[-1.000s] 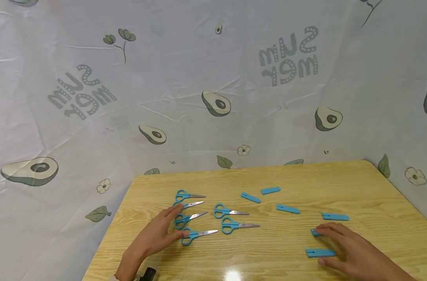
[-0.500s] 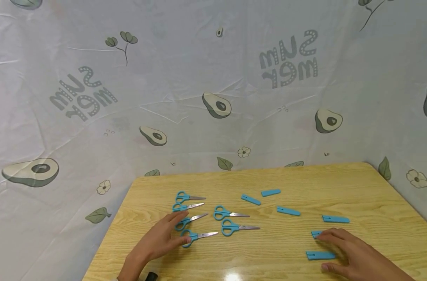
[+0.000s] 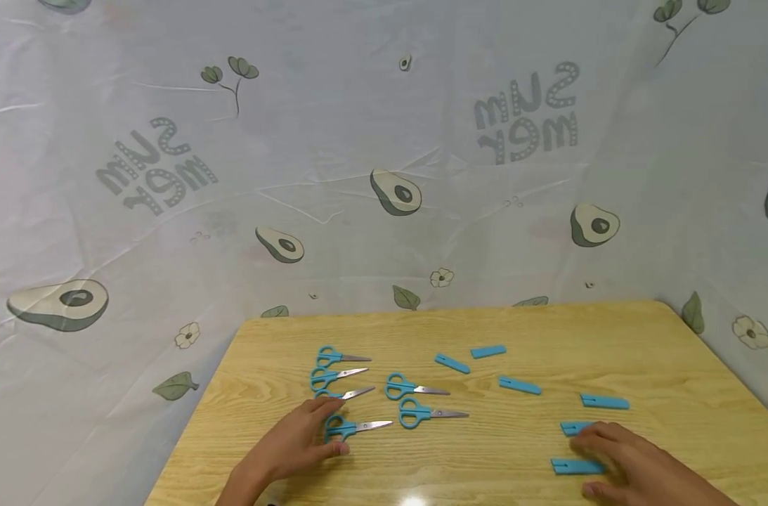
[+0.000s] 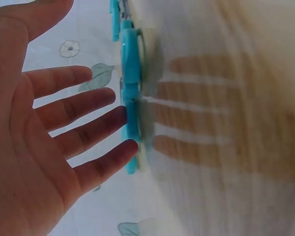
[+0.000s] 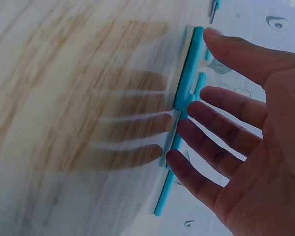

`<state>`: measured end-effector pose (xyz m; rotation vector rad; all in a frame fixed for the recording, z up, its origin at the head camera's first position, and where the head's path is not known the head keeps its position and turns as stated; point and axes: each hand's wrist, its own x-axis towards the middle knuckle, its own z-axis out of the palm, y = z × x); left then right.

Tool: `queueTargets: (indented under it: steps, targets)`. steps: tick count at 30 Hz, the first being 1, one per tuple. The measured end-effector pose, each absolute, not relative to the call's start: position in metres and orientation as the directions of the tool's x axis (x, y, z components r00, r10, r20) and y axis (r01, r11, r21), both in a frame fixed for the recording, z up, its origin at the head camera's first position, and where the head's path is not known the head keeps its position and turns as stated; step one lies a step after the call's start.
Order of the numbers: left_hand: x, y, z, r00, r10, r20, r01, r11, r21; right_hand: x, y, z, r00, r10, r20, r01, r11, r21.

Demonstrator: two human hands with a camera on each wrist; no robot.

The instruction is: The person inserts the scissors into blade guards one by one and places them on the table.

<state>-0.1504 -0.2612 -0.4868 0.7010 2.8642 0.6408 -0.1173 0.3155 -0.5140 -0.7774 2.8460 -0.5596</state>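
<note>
My left hand hovers at the nearest scissors on the left, fingers spread and holding nothing. Its fingertips overlap the handles of another pair of scissors just behind. In the left wrist view the open palm shows beside blue scissor handles. Over on the right, my right hand is held above two blue blade covers, its fingers extended and apart. One cover lies by the thumb, and the other cover is partly hidden under the fingers. Nothing is in that palm in the right wrist view.
More blue-handled scissors lie at the left, including a pair toward the middle. Further blue covers, such as one at the right and one behind, rest on the wooden table. A printed curtain stands behind.
The left hand has drawn back toward me, uncovering scissor handles farther back. The right hand has shifted slightly back too, showing more of the cover under it. Scissors and covers keep their arrangement.
</note>
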Motion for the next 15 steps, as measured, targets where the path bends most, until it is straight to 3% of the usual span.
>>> queueTargets:
  steps: [5, 15]
  targets:
    - [-0.15, -0.261, -0.492, -0.887, 0.462, -0.016, 0.416, 0.813, 0.408, -0.122, 0.317, -0.519, -0.836, -0.548, 0.027, -0.52, 0.776, -0.357]
    - [-0.154, -0.257, -0.495, -0.875, 0.48, 0.072, 0.47, 0.801, 0.371, -0.127, 0.324, -0.534, -0.714, -0.667, 0.212, -0.686, 0.607, -0.402]
